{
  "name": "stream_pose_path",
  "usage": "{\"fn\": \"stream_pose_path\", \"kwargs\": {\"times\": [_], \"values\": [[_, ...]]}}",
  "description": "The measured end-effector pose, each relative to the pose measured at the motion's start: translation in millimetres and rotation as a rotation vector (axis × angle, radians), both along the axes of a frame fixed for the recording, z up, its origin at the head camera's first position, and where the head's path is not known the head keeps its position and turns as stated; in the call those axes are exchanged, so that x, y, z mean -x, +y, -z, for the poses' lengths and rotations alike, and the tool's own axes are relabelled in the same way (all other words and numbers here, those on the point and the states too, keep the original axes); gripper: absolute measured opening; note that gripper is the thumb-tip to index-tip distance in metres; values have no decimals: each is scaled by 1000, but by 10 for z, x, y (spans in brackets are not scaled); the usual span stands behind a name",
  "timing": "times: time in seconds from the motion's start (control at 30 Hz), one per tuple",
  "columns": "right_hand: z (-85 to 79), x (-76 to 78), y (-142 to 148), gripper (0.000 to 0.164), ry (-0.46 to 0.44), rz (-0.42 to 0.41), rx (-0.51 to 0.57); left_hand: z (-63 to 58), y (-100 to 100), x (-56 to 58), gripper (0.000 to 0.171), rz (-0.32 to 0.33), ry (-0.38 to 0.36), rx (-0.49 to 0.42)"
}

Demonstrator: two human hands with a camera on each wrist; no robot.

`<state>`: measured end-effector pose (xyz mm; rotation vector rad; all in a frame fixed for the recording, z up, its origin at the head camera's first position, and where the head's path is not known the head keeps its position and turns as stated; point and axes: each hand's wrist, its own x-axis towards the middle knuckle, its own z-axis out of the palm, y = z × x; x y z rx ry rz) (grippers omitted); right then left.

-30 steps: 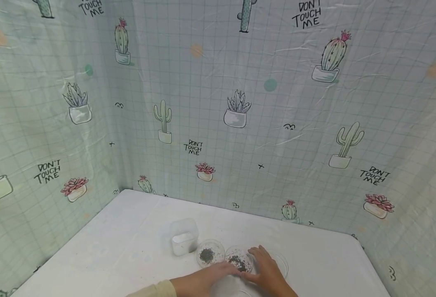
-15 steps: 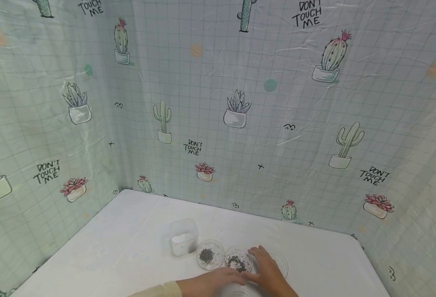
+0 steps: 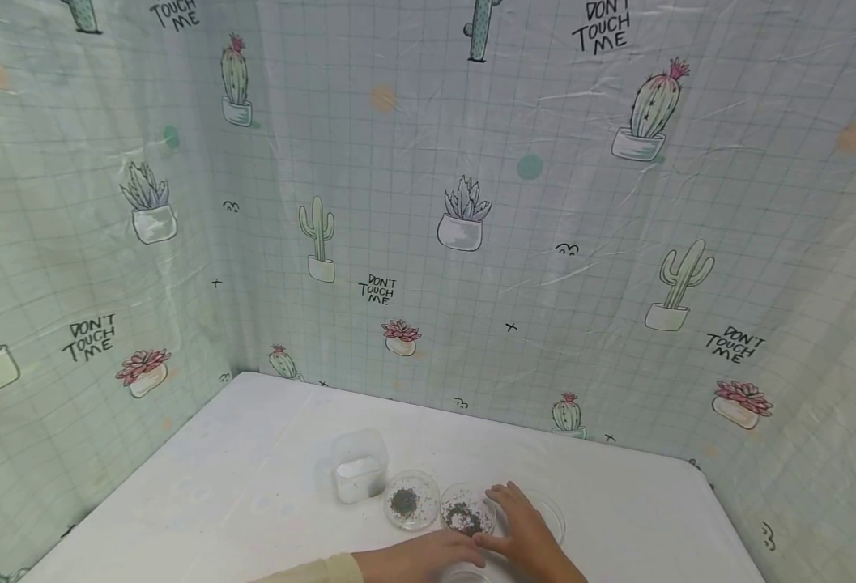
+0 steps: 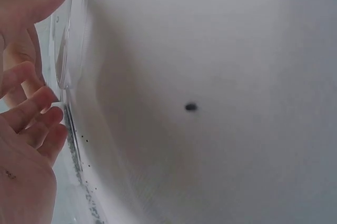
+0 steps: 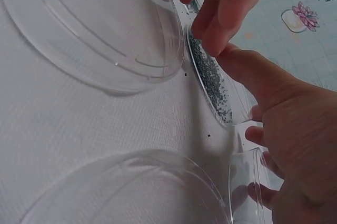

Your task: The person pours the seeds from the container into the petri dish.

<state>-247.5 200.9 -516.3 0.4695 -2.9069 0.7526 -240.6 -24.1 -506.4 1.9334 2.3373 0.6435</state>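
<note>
A clear petri dish point(image 3: 467, 510) with dark and pale granules lies between my hands in the head view. My right hand point(image 3: 530, 534) grips its right side, thumb at the near edge and fingers toward the far edge. Just in front, my left hand point(image 3: 423, 557) has its fingers at the near rim. Its thumb and loosely bent fingers stand apart with nothing visible between them in the left wrist view. The granules point(image 5: 210, 79) show close beside the right thumb in the right wrist view. Left of this dish sits a second petri dish point(image 3: 411, 500) with a dark granule heap.
A clear square tub point(image 3: 360, 468) with white contents stands at the left. Clear round dishes or lids lie near the front point(image 5: 100, 29) and to the right point(image 5: 137, 192). Dark specks point(image 4: 190, 107) dot the white table point(image 3: 267, 453). Patterned curtains surround the table.
My left hand has slid slightly right and nearer along the dish's front, uncovering more of its near side. The right hand stays in place.
</note>
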Motion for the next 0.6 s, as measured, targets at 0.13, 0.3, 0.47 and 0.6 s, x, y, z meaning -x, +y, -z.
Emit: {"fn": "stream_pose_path", "kwargs": {"times": [0.13,0.3,0.47,0.6], "values": [[3,5,10,71,-9,0,-1,-1,31,-1,50,12,-1,-1],[-1,-4,17,72,-2,-4,14,17,92,5,45,44,25,26],[-23,-15,11,73,-18,0,35,44,138,1,40,50,52,71],[-32,-17,-1,73,-31,9,34,45,140,-9,37,41,32,103]]}}
